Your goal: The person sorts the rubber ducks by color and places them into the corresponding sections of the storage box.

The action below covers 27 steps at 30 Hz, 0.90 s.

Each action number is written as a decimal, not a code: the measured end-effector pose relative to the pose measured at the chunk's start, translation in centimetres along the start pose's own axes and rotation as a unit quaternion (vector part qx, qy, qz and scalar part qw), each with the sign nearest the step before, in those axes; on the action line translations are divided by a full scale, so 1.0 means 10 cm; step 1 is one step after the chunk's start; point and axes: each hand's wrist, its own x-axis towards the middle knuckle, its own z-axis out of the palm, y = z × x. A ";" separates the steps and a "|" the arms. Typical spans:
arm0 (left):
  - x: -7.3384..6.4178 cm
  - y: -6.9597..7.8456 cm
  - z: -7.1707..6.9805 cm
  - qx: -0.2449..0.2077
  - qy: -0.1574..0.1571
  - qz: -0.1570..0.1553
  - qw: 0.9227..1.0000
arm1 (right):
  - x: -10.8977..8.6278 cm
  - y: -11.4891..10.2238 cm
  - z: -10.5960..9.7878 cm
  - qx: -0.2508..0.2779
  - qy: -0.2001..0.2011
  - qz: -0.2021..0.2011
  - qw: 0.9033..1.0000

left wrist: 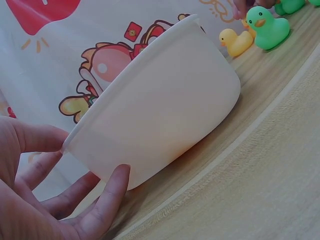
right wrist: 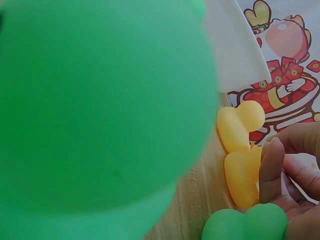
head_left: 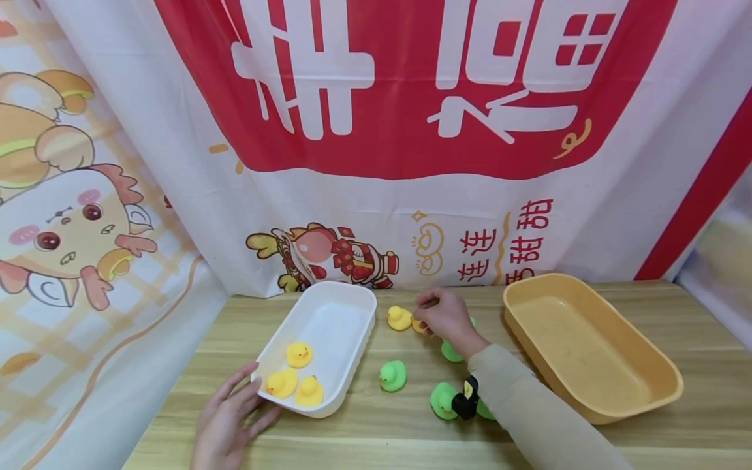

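In the head view, a white tub (head_left: pixel 346 307) holds three yellow rubber ducks at its near end. My left hand (head_left: pixel 229 411) holds the tub's near left corner, fingertips at the rim and thumb against the outer wall (left wrist: pixel 160 110). My right hand (head_left: pixel 446 316) is beyond the green ducks, where thumb and fingers pinch a yellow rubber duck (right wrist: pixel 240 180) that stands on the table. The fingers partly hide this duck's head. Close beside it is another yellow duck (head_left: pixel 399 318), between the hand and the tub.
On the wooden table (head_left: pixel 352 450), several green ducks stand around the right forearm, including one green duck (head_left: pixel 392 376) near the tub. A tan tub (head_left: pixel 593 352) is at the right. A printed cloth (head_left: pixel 376 196) hangs behind the table.
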 end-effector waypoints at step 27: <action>0.04 0.00 0.00 -0.008 -0.016 -0.013 1.000 | 0.00 0.08 0.03 -0.042 0.018 -0.016 0.999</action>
